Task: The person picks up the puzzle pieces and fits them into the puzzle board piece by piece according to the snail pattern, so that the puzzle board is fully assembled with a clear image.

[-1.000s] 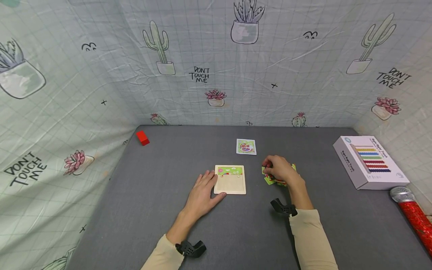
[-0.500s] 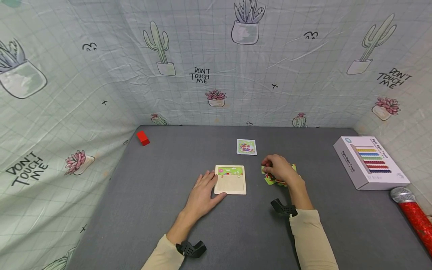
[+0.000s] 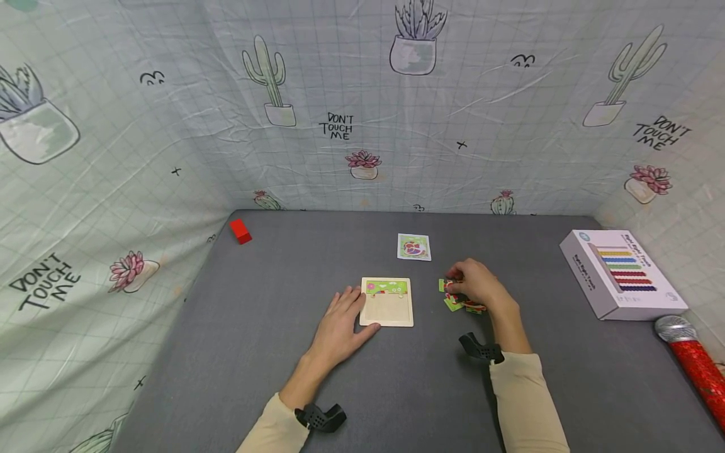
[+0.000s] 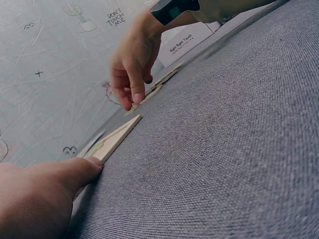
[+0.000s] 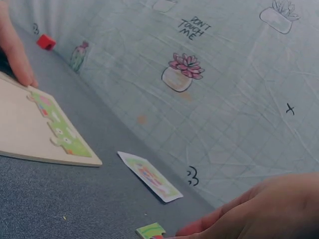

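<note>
A square wooden puzzle tray [image 3: 386, 313] lies in the middle of the table, with a strip of joined green pieces [image 3: 395, 287] along its far side. My left hand [image 3: 336, 330] rests against the tray, fingers along its left edge and thumb at its near edge. To the right, my right hand [image 3: 480, 284] reaches down over a loose heap of green and red puzzle pieces [image 3: 453, 305]. Its bent fingers and thumb are right at the pieces and hide part of the heap; whether they pinch one I cannot tell. A green piece [image 5: 151, 230] shows beside the fingers in the right wrist view.
Behind the tray lies a square picture card [image 3: 414, 246]. A white box [image 3: 623, 270] stands at the right, with a red microphone [image 3: 699, 368] near it. A red block [image 3: 240, 231] sits at the far left corner. Cactus-print cloth [image 3: 317, 82] encloses the table.
My right hand has shifted slightly to the right over the heap, uncovering more of the pieces at its left. My left hand and the tray have stayed in place.
</note>
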`<state>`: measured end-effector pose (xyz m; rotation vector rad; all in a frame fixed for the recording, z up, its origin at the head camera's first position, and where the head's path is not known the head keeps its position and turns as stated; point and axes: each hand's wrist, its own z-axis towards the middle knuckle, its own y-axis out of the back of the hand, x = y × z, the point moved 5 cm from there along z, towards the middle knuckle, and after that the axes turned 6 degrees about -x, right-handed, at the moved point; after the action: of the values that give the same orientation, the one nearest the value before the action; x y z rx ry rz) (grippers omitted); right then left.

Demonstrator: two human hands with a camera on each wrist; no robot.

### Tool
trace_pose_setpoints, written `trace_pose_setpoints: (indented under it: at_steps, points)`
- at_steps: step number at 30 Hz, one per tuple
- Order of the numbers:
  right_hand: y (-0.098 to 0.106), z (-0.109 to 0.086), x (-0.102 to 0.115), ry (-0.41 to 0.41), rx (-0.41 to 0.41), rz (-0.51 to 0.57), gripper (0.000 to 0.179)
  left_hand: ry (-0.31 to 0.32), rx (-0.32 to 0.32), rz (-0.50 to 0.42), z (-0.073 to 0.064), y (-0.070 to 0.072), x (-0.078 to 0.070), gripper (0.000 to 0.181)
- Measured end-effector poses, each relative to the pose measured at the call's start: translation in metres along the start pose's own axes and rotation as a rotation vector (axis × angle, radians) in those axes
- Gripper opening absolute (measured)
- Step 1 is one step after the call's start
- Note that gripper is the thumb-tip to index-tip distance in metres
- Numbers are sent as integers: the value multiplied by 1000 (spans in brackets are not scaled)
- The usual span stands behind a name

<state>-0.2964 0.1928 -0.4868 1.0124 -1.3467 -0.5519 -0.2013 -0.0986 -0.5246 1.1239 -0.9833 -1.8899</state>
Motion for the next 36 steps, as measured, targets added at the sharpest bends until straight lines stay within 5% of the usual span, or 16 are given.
trace_pose_setpoints:
  at_steps: [18, 30, 36]
  points:
    - [-1, -1, -1, -72, 19, 45, 23, -7, -14, -10, -2, 2, -1, 73]
    - [-2, 1, 1, -52, 11, 56, 26, -17, -26, -12, -1, 1, -1, 73]
    - [-3, 1, 4, 0, 6, 26, 14, -15, -18, -9, -1, 2, -2, 73]
